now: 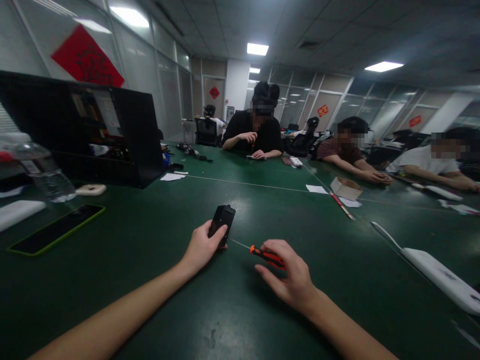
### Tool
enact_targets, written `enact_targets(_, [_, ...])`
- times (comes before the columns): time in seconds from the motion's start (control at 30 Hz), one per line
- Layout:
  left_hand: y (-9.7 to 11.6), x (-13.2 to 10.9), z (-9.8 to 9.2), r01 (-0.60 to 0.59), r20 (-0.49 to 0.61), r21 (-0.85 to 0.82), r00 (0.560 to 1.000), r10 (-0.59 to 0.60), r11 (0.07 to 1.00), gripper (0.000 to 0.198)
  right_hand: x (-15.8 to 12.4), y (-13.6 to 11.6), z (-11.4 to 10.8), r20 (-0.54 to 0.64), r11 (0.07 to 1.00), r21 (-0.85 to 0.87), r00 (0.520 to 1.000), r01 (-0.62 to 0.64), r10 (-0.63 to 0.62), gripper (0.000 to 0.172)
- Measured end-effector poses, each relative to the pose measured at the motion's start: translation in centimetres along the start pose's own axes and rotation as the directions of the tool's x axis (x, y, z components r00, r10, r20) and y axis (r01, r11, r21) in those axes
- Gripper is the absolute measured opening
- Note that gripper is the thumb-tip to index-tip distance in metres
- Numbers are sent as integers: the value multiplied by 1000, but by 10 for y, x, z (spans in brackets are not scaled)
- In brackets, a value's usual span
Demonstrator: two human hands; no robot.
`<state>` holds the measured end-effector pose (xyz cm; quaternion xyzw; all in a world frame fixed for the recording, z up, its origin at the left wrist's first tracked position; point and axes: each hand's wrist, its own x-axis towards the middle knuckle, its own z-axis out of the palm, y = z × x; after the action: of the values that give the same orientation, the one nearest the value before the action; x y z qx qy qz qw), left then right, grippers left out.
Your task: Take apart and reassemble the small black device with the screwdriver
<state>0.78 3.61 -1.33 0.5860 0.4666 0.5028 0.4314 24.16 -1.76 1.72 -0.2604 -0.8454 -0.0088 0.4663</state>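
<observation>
My left hand [204,245] is wrapped around a small black plastic case [223,220], thumb across its face, holding it tilted above the table. A hanging tab with a hole shows at the case's top end. In my right hand [288,280] lies a screwdriver [268,257] with an orange-and-black handle, loosely held against the curled fingers while the thumb stands away from it. Its thin metal shaft points left towards the lower side of the case. Whether the tip touches the case, I cannot tell.
On the green table [180,315], a phone [56,230], a water bottle [45,170] and a black open-fronted box [142,135] stand left. A white power strip [442,277] and a small carton [345,189] are right. Across the table, a person [255,125] works; others sit right.
</observation>
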Motion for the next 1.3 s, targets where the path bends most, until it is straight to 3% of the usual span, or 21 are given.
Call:
enact_targets(0.17, [4, 24, 12, -50, 102, 6, 994, 49, 999, 37, 4, -4, -1, -111, 995, -10, 989, -96, 95, 41])
enact_targets(0.33, [1, 43, 24, -51, 189, 10, 981, 48, 999, 36, 6, -2, -6, -57, 999, -47, 998, -24, 21, 32])
enact_targets(0.47, [-4, 37, 21, 15, 204, 14, 979, -18, 1000, 39, 9, -2, -13, 9, 984, -177, 1000, 1, 1, 22])
enact_targets(0.57, [-6, 26, 16, 69, 231, 27, 970, -73, 997, 40, 14, -4, -19, -2, 983, -180, 1000, -22, 22, 15])
enact_targets(0.67, [-3, 17, 15, 52, 228, 88, 971, -71, 995, 39, 20, -6, -26, -71, 989, -140, 996, 36, -47, 19])
enact_targets(0.77, [1, 14, 16, 14, 222, 133, 974, -44, 991, 36, 23, -4, -32, -133, 985, -172, 991, 7, -31, 25])
enact_targets(1.3, [9, 11, 14, 3, 263, 162, 964, -46, 987, 34, 20, 4, -24, -65, 989, -148, 998, -3, -7, 26])
